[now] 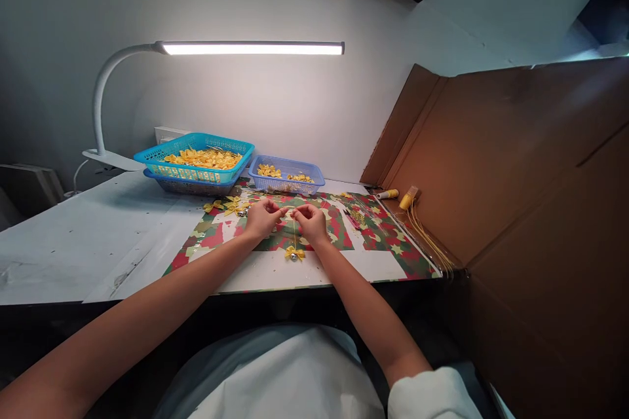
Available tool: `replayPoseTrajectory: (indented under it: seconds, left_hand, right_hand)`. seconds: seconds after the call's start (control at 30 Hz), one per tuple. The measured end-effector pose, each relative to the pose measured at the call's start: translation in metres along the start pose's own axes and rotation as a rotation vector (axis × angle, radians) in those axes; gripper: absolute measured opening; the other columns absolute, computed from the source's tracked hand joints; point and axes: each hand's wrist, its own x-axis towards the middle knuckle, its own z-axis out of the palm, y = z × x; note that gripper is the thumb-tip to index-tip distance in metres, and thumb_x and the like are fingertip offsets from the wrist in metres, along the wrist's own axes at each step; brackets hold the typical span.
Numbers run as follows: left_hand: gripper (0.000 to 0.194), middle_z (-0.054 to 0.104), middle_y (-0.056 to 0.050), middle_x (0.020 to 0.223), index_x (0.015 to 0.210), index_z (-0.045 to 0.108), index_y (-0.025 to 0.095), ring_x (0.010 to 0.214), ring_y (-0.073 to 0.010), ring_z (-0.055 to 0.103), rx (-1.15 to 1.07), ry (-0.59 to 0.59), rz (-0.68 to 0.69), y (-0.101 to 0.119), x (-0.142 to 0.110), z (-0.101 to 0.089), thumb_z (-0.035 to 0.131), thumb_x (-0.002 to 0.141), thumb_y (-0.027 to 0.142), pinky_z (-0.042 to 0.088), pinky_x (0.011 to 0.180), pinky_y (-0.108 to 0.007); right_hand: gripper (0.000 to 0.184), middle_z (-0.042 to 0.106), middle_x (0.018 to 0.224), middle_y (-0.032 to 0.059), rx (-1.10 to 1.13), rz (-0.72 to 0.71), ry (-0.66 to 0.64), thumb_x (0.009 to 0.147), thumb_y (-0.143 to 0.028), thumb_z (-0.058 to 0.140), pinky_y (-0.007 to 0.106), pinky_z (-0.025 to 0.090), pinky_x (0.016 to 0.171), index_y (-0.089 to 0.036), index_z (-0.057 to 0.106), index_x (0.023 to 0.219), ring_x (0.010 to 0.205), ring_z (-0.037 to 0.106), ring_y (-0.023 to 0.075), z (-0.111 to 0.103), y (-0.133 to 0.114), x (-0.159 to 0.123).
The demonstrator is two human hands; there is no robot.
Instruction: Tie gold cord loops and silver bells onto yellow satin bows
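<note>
My left hand (262, 217) and my right hand (309, 221) face each other above the patterned mat, fingertips pinched close together. Between them runs a thin gold cord (294, 234), which both hands appear to grip near its upper end. From the cord a yellow bow with a silver bell (294, 254) hangs down, over the white part of the mat. Just left of my left hand lie more yellow bows (232, 205), one with a silver bell beside it. The exact shape of the cord between the fingertips is too small to make out.
A turquoise basket (196, 173) full of yellow bows is stacked on a blue one. A lilac basket (287, 183) holds two heaps of bows. Gold cords (427, 236) hang at the right, by a cardboard wall (515, 163). A lit lamp (253, 48) spans above.
</note>
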Motion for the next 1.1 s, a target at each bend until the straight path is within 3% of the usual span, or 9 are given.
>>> replayPoseTrajectory:
  seconds: [0.13,0.33,0.63,0.87,1.1]
  left_hand:
    - [0.049,0.06,0.003,0.051,0.062,0.047,0.02,0.046,-0.0147,0.06,-0.154,0.01,-0.122,0.003,0.0,0.004,0.084,0.044,0.046,0.041,0.041,-0.022]
    - [0.047,0.059,0.005,0.049,0.064,0.046,0.02,0.046,-0.0129,0.06,-0.252,0.031,-0.245,0.017,-0.006,0.006,0.085,0.046,0.037,0.038,0.039,-0.018]
    - [0.045,0.062,0.002,0.054,0.065,0.047,0.02,0.049,-0.0142,0.061,-0.247,0.031,-0.218,0.014,-0.006,0.006,0.083,0.046,0.039,0.04,0.041,-0.02]
    - [0.049,0.049,0.01,0.041,0.06,0.045,0.021,0.035,-0.0061,0.039,-0.308,-0.024,-0.229,0.02,-0.008,0.008,0.085,0.041,0.042,0.027,0.036,-0.019]
    - [0.044,0.066,0.002,0.056,0.068,0.054,0.02,0.038,-0.007,0.044,-0.322,-0.076,-0.225,0.018,-0.008,0.007,0.082,0.047,0.047,0.029,0.036,-0.018]
  right_hand:
    - [0.019,0.069,0.065,0.0024,-0.044,0.013,0.02,0.064,-0.036,0.071,0.028,0.051,0.06,-0.019,0.063,0.067,0.063,0.065,0.0178,-0.001,0.001,-0.001]
    - [0.024,0.065,0.061,0.001,-0.019,0.066,0.048,0.059,-0.038,0.074,0.027,0.047,0.054,-0.019,0.061,0.064,0.058,0.06,0.0159,-0.001,-0.002,-0.001]
    - [0.031,0.062,0.059,-0.0003,0.046,0.031,0.012,0.057,-0.044,0.074,0.026,0.046,0.053,-0.019,0.059,0.064,0.056,0.057,0.0142,0.002,-0.001,-0.001]
    - [0.038,0.061,0.058,-0.0005,0.014,0.004,0.029,0.056,-0.053,0.074,0.024,0.044,0.049,-0.019,0.058,0.064,0.053,0.055,0.0128,0.005,0.001,-0.001]
    - [0.033,0.062,0.061,0.0001,0.023,0.006,0.052,0.06,-0.048,0.072,0.025,0.045,0.052,-0.019,0.058,0.066,0.055,0.056,0.0134,0.003,0.003,-0.001]
